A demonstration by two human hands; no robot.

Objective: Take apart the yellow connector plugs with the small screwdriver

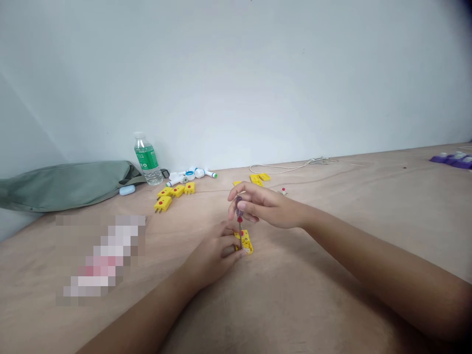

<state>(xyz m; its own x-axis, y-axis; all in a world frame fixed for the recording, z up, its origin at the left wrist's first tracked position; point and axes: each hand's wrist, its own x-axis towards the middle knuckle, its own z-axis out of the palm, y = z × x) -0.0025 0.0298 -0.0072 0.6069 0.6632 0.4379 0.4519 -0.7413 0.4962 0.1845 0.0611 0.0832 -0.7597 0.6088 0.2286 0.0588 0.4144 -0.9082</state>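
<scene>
My right hand [258, 204] grips the handle of a screwdriver [240, 216], which stands nearly upright with its shaft pointing down. The tip reaches a small yellow plastic plug part [246, 240] on the table; the exact contact spot is too small to make out. Against the left side of that part, my left hand [220, 248] holds it down with its fingers. A red dot and small metal bits show on the yellow piece. Behind my right hand lie several yellow shell pieces [255, 180] and a small red-topped part [283, 190].
Several yellow two-pin plugs [162, 204] lie at left, near white tubes [191, 174]. A water bottle [147, 160] stands beside a grey-green bag [73, 184] and a pale blue case [127, 190]. A white cable [280, 168] runs along the wall; purple objects [453, 160] sit far right.
</scene>
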